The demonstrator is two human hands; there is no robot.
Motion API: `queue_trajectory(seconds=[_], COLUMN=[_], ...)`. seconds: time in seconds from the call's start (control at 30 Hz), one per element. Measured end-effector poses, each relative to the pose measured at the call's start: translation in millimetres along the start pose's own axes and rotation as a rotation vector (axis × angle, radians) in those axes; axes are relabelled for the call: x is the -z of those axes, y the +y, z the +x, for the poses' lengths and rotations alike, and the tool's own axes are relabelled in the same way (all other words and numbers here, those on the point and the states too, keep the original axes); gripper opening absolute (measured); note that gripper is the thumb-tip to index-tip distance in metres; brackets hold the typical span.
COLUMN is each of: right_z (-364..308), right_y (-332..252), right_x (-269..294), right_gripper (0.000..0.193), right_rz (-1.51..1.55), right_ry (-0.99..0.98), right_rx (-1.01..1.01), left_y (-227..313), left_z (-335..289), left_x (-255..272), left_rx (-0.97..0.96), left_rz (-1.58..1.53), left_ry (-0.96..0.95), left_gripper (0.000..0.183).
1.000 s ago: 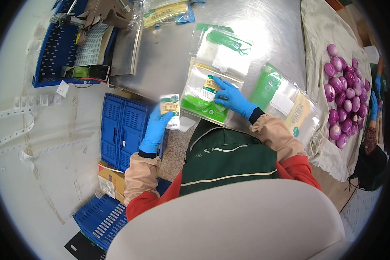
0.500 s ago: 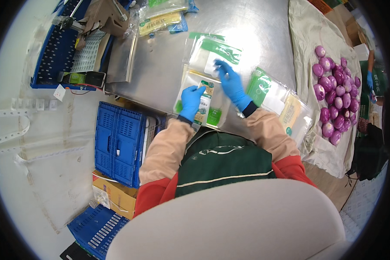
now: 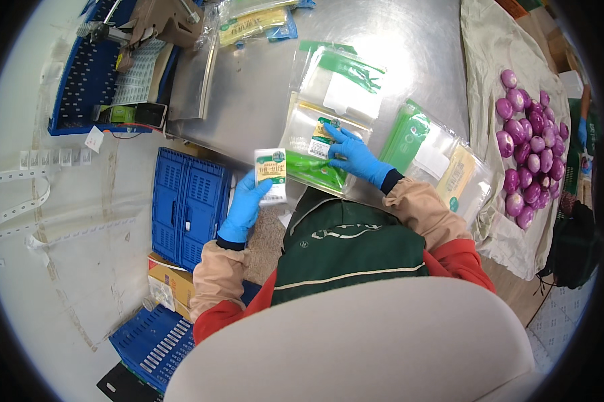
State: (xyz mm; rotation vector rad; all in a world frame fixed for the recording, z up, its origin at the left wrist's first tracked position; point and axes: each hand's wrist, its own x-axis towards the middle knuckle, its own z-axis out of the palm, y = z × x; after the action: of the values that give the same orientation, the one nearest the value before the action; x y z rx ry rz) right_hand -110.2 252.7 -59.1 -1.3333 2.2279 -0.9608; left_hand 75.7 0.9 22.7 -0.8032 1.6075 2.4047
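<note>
My left hand (image 3: 244,204), in a blue glove, is closed on a strip of labels (image 3: 271,163) printed white, green and yellow, held off the table's front edge. My right hand (image 3: 357,158), gloved in blue too, lies with fingers stretched out over a label (image 3: 320,146) on a clear plastic bag (image 3: 298,139) with a green end. Its fingertips touch the label. Beyond this bag lie more clear bags with a green band (image 3: 353,70). To the right, a stack of green-and-clear bags (image 3: 409,134) rests on the steel table (image 3: 262,100).
Purple onions (image 3: 528,144) lie on a beige cloth (image 3: 479,80) at the right. Packed yellow-and-blue bags (image 3: 255,27) sit at the far left of the table. Folded blue crates (image 3: 185,208) and a cardboard box (image 3: 171,285) stand at the left. Another person's gloved hand (image 3: 582,134) shows far right.
My left hand has moved left and nearer, drawing the label strip away from the bag. My right hand has come down onto the bag, where a label now lies under its fingers.
</note>
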Motion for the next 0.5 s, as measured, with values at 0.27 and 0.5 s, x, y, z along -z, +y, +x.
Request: queue_trajectory(seconds=[0.27,0.5], right_z=[17.9,41.8], right_y=[10.4,-29.9], right_x=[29.2,43.2], right_gripper=[0.033,0.034], right_rz=[0.536,0.230], right_ry=[0.525,0.625], right_rx=[-0.592,-0.222], left_y=[-27.6,-60.2], left_z=[59.6,153.5], left_x=[-40.2,-78.5], left_rx=[-0.187,-0.054], left_rz=[0.033,0.313], left_ry=[-0.027,0.123], left_gripper=[0.029,0.030])
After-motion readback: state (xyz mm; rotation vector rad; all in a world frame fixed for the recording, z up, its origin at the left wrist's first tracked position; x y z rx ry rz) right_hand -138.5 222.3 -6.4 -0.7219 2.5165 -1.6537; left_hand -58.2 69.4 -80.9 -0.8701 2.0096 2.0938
